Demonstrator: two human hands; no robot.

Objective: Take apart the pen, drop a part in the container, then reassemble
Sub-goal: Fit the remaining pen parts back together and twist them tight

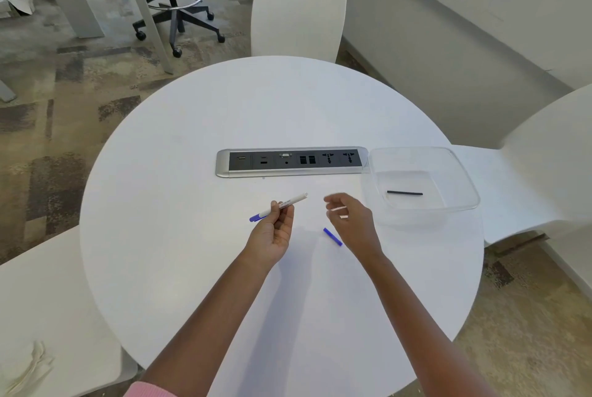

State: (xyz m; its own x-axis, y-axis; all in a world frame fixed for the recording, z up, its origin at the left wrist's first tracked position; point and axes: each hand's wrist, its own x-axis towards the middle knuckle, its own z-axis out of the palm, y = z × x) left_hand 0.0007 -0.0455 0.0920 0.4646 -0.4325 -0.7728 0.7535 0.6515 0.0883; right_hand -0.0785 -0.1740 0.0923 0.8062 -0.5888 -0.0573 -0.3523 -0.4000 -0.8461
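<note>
My left hand (276, 230) grips a white pen barrel (293, 201) with a blue end pointing left; its open end points right. My right hand (350, 220) hovers just right of it, fingers apart and blurred, holding nothing I can make out. A blue pen piece (332, 236) lies on the white round table (224, 127) under the right hand's thumb side. A thin black part (405, 193) lies in the clear plastic container (461, 172) at the table's right edge.
A silver power and data socket strip (293, 161) is set into the table behind the hands, touching the container's left corner. White chairs stand at the far side (298, 12), right (544, 156) and near left (48, 300).
</note>
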